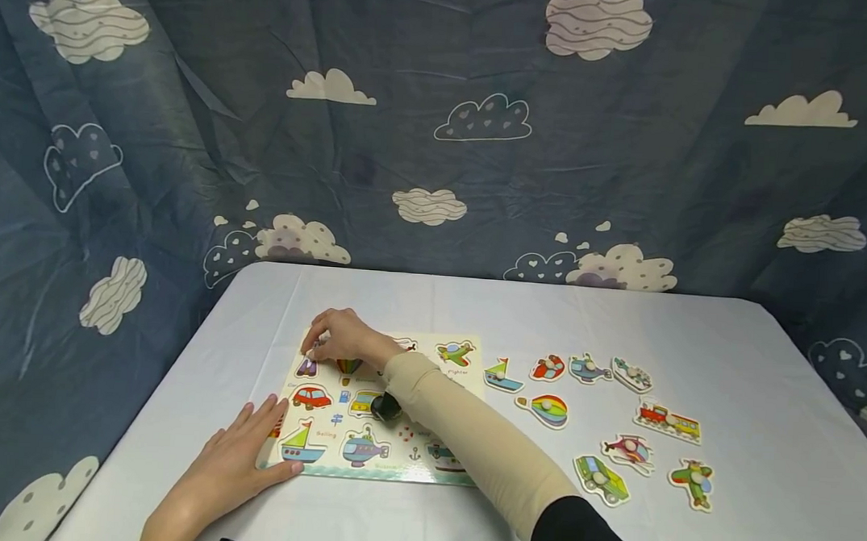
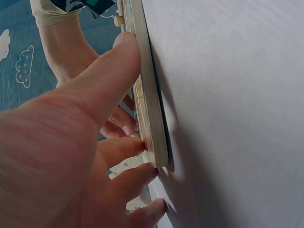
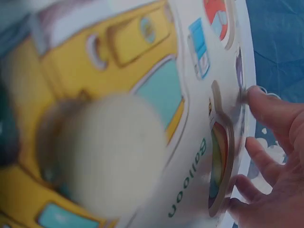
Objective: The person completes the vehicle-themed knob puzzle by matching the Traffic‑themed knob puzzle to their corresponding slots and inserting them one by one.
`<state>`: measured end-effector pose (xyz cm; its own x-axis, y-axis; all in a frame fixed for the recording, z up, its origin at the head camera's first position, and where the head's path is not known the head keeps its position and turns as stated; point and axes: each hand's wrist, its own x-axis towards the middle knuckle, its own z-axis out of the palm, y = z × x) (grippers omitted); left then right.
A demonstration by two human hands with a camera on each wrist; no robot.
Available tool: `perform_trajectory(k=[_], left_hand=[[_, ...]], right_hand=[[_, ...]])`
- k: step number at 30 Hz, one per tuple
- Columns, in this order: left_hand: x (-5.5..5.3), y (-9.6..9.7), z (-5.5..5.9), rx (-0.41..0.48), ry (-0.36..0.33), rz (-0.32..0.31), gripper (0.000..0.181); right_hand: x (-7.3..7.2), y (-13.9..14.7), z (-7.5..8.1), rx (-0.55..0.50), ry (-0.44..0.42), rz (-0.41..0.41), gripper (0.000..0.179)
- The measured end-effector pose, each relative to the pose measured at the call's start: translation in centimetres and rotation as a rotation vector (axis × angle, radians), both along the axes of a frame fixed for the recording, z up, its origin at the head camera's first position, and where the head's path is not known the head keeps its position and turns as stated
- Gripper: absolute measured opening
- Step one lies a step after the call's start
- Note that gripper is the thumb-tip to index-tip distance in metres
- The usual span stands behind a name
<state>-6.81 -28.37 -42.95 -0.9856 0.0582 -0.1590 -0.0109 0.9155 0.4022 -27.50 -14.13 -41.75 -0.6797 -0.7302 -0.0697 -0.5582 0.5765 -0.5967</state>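
Note:
My right hand (image 1: 347,335) reaches across the puzzle board (image 1: 428,383) to its upper left corner. Its thumb and fingers pinch the knob of a small purple puzzle piece (image 1: 306,368), mostly hidden by the hand; the thumb (image 3: 268,111) touches the knob in the right wrist view. My left hand (image 1: 232,455) lies at the board's lower left, fingers extended along the left edge and thumb on the front edge. In the left wrist view its thumb (image 2: 114,66) presses the board's wooden side (image 2: 154,114). A yellow bus piece (image 3: 142,61) with a blurred round knob fills the right wrist view.
Several loose puzzle pieces lie right of the board, among them a sailboat (image 1: 503,376), a balloon (image 1: 548,411), a train (image 1: 668,422) and a green truck (image 1: 602,481). A dark cloud-print curtain (image 1: 438,166) hangs behind the white table (image 1: 763,382).

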Motion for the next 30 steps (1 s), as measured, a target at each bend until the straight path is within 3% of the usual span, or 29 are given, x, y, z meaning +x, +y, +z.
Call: perform_trajectory(k=[13,19,30], left_hand=[[-0.1,0.0,0.0,-0.002,-0.012,0.003,0.101],[0.0,0.0,-0.1,0.0,-0.005,0.008,0.101],[0.1,0.0,-0.1,0.009,0.014,0.003,0.1]], right_hand=[[-0.6,1.1,0.6,-0.046,-0.069,-0.009,0.013],[-1.4,2.8,1.3,-0.114,-0.049,0.05,0.017],[-2.8,6.5,3.2,-0.149,0.002,0.014,0.023]])
